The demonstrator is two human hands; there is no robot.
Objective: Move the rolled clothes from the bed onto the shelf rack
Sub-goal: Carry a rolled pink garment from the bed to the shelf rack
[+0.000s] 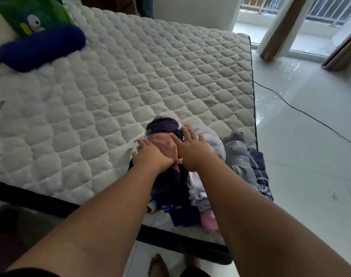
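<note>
Both hands, left hand [150, 154] & right hand [190, 150], press pink roll [162, 141], grip unclear.

A cream-white mattress [130, 72] with a diamond quilted pattern and a black side border fills most of the view. At its near right corner lies a pile of clothes: a dusty pink roll [162, 144] banded by dark navy cloth [162, 124], a pale white-lavender garment [210, 140], a grey garment [238, 154], and a navy cloth with white check lines [260, 172]. At far left sit a royal blue plush cushion [42, 47] and a green plush toy [31, 15]. The floor [310, 136] is glossy white, crossed by a black cable [302, 111].
</note>
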